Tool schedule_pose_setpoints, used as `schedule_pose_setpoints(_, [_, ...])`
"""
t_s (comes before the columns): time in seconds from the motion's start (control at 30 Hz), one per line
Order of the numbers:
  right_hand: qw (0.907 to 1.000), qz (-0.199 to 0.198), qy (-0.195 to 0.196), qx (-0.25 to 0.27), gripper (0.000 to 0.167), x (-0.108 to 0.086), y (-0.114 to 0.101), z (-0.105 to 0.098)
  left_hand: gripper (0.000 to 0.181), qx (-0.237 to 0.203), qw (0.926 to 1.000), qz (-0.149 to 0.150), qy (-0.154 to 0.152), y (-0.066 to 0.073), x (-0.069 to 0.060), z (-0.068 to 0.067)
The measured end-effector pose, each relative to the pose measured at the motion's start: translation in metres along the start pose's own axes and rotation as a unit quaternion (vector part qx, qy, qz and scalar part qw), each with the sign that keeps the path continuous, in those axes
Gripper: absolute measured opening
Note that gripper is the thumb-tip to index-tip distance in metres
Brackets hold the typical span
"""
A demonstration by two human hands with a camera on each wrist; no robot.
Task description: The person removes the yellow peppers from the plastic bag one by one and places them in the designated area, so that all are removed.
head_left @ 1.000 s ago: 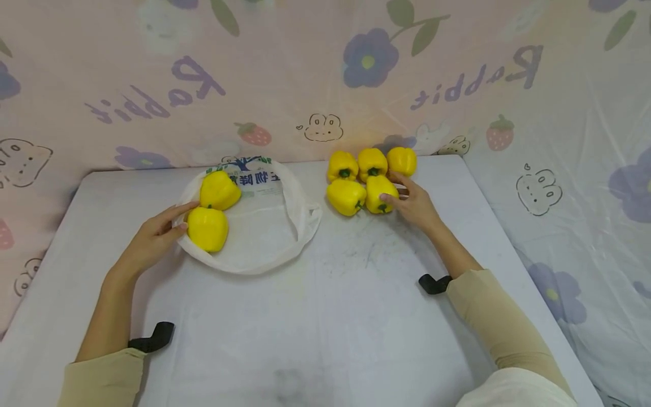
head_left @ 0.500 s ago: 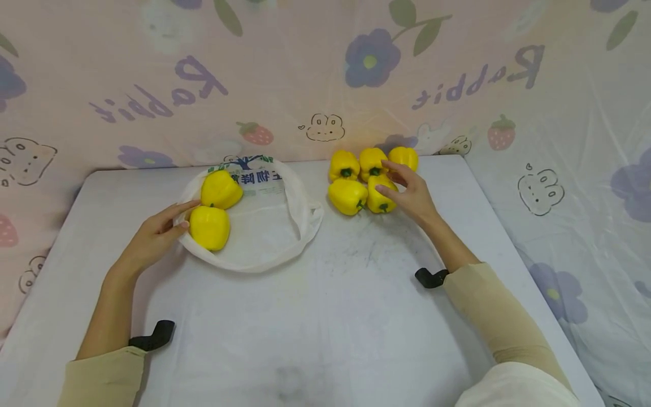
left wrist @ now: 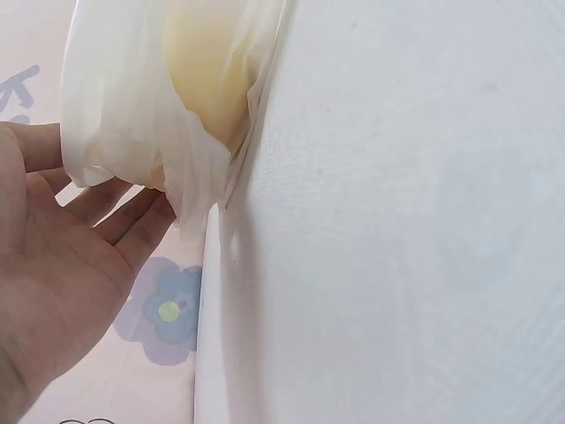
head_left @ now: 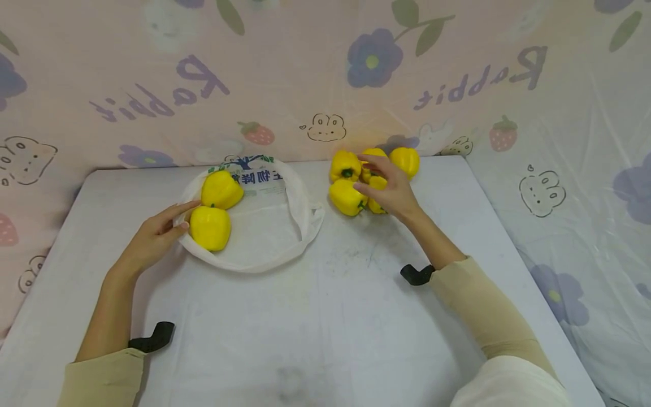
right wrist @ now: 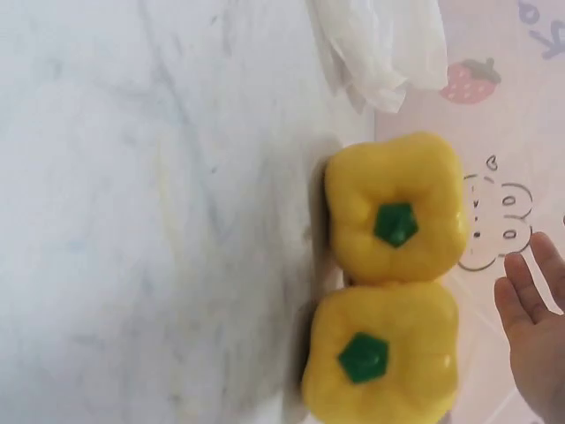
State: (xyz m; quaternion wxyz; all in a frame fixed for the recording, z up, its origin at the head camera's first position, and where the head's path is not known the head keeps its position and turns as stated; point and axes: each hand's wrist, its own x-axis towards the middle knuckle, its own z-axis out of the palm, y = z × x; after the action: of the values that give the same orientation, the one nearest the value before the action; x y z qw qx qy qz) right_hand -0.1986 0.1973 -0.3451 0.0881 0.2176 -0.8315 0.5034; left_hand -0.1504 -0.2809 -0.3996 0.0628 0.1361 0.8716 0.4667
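The empty right hand (head_left: pixel 389 189) has moved left, partly over the front-left bell pepper (head_left: pixel 344 199); the left hand (head_left: pixel 151 236) pinches the plastic bag (head_left: pixel 254 264).

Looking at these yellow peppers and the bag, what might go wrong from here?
The right hand is over closely packed yellow bell peppers, so grabbing one might bump its neighbours. The left hand grips the white plastic bag at one side only, so the opposite side could sag inward.
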Motion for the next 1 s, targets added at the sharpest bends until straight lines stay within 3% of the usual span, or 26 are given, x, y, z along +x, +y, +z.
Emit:
schedule_pose_setpoints(0.23, [0.9993,0.009,-0.031,0.016,0.056,0.007,-0.013,0.013,0.047,0.016,0.9999,0.002,-0.001,0.002,-0.002,-0.001])
schedule_pose_setpoints(0.37, [0.9981,0.008,-0.053,0.031,0.060,0.013,-0.004,0.027,0.048,0.013,0.9999,-0.008,-0.005,0.002,-0.003,-0.002])
schedule_pose_setpoints(0.5, [0.9962,-0.014,-0.070,0.050,0.062,0.021,0.008,0.043,0.049,0.013,0.9998,-0.016,-0.007,0.002,-0.003,-0.003])
schedule_pose_setpoints(0.77, [0.9886,-0.054,-0.138,0.023,0.063,0.029,-0.005,0.071,0.050,0.019,0.9997,-0.011,-0.005,0.002,-0.003,-0.004])
schedule_pose_setpoints(1.0, [0.9824,-0.070,-0.173,0.016,0.062,0.032,-0.013,0.094,0.051,0.025,0.9995,-0.016,-0.007,-0.001,-0.004,-0.004])
